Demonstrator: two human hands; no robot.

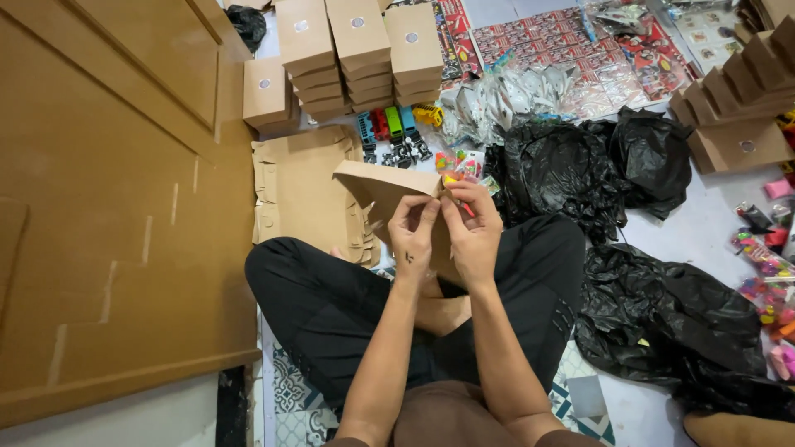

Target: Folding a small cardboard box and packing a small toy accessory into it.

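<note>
Head view: I'm holding flat brown carton blank (389, 194) up over lap, both hands pinching its near edge. Left hand (411, 236) closed on cardboard; right hand (474, 228) closed on cardboard plus small bright toy (454, 184). Keeping thumbs along fold line for crisp crease.

Containers: closed brown boxes (356, 50) stacked beyond hands, contents hidden. Black bags (563, 174) right of hands, contents unseen.

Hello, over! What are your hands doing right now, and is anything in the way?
Left hand and right hand both pinch a flat brown cardboard box blank. Small colourful toy at right fingertips. Nothing between hands and blank.
</note>
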